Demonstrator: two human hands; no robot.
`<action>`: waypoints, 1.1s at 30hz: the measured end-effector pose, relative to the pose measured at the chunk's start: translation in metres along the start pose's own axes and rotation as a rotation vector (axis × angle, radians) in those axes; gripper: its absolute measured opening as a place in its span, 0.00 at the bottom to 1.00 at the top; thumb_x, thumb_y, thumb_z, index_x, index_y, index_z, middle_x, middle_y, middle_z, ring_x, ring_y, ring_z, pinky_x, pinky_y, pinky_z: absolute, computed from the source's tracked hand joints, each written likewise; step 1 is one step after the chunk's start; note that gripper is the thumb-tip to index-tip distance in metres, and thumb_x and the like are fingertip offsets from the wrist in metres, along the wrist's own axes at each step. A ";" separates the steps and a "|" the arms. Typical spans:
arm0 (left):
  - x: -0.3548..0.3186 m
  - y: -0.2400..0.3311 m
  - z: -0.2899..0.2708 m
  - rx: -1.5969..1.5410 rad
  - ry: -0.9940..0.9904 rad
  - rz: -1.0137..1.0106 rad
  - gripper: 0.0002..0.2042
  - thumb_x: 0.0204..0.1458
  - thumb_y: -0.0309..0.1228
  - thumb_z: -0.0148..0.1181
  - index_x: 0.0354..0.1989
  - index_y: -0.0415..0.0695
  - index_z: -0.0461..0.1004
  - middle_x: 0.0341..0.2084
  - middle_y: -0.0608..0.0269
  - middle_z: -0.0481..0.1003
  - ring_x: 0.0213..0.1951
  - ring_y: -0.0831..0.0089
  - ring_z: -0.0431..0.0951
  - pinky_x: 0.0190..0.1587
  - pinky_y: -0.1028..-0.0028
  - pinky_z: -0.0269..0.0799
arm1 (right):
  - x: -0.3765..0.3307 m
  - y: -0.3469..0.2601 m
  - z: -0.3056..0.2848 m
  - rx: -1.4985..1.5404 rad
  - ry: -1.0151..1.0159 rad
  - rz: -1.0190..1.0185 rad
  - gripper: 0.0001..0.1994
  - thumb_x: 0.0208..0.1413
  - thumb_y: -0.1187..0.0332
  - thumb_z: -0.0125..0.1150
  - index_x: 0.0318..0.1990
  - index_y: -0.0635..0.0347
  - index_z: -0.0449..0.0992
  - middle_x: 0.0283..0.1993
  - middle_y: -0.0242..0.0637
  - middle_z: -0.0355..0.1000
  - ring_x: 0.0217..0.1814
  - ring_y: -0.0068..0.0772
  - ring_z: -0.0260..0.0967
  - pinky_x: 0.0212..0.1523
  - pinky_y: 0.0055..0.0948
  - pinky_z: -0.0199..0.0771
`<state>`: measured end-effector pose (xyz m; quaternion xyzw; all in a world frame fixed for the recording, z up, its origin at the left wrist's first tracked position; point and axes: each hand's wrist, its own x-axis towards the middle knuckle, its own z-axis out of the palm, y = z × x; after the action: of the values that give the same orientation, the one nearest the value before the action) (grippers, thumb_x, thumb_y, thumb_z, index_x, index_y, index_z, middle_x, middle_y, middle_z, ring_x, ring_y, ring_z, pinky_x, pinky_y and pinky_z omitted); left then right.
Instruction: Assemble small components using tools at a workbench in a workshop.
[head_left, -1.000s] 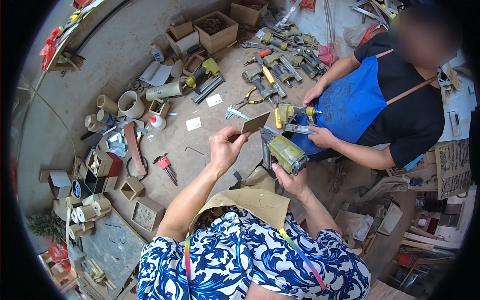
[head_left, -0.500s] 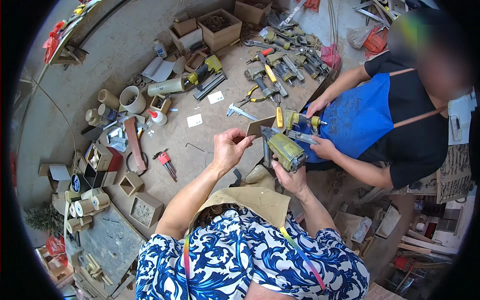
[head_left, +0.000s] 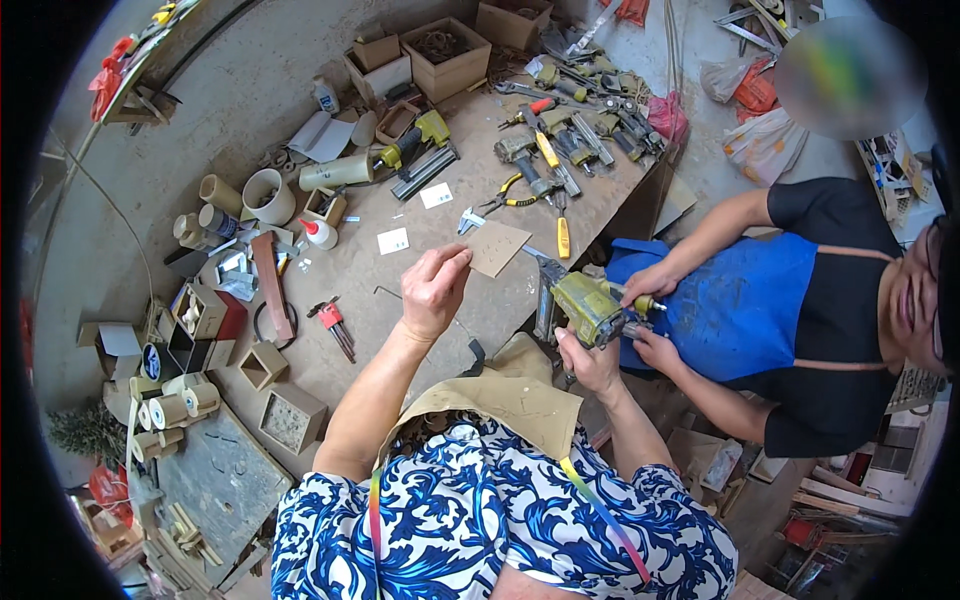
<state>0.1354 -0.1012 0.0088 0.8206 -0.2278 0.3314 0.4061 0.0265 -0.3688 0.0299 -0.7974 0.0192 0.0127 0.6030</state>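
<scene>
Between the fingertips of my left hand (head_left: 435, 292) is a thin square brown board (head_left: 495, 248), held up over the workbench. My right hand (head_left: 592, 362) grips a green pneumatic nail gun (head_left: 588, 308), its narrow magazine toward the bench edge. The board and the nail gun are apart. Just beyond the gun, a co-worker in a blue apron has both hands (head_left: 655, 350) on another nail gun (head_left: 645, 303), largely hidden behind mine. A caliper (head_left: 470, 220) lies partly covered by the board.
On the workbench (head_left: 400, 275) lie yellow-black pliers (head_left: 515, 190), a yellow-handled tool (head_left: 563, 238), several more nail guns (head_left: 520, 155), a hex key set (head_left: 335, 325) and a glue bottle (head_left: 319, 234). Wooden boxes (head_left: 445, 65) stand along the wall. The co-worker (head_left: 735, 290) stands close at right.
The board in my left hand has turned its broad face up and moved slightly left. My nail gun has tilted. The co-worker has shifted lower in the picture, bringing the other nail gun behind mine.
</scene>
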 end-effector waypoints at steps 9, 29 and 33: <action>-0.103 -0.083 0.053 -0.710 -0.253 -1.468 0.05 0.59 0.22 0.69 0.39 0.34 0.81 0.32 0.57 0.83 0.32 0.65 0.86 0.34 0.69 0.83 | 0.018 -0.005 -0.004 -0.052 -0.029 -0.023 0.09 0.64 0.73 0.62 0.29 0.61 0.73 0.16 0.26 0.66 0.14 0.19 0.61 0.18 0.25 0.60; -0.039 0.039 0.057 -1.261 -0.448 -1.321 0.22 0.74 0.46 0.52 0.52 0.34 0.78 0.42 0.52 0.85 0.42 0.67 0.87 0.52 0.68 0.82 | 0.192 0.001 0.029 0.805 -0.151 0.306 0.27 0.75 0.44 0.51 0.33 0.60 0.71 0.22 0.31 0.65 0.18 0.22 0.59 0.27 0.29 0.68; -0.036 0.045 0.054 -1.346 -0.385 -1.447 0.19 0.75 0.46 0.49 0.53 0.40 0.75 0.37 0.56 0.84 0.35 0.68 0.86 0.45 0.69 0.83 | 0.183 0.003 0.052 0.794 -0.109 0.261 0.26 0.75 0.45 0.52 0.33 0.59 0.71 0.23 0.31 0.65 0.18 0.22 0.60 0.28 0.30 0.69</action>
<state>0.1011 -0.1673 -0.0189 0.4014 0.1239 -0.3307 0.8451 0.2095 -0.3227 0.0045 -0.4921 0.0914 0.1229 0.8570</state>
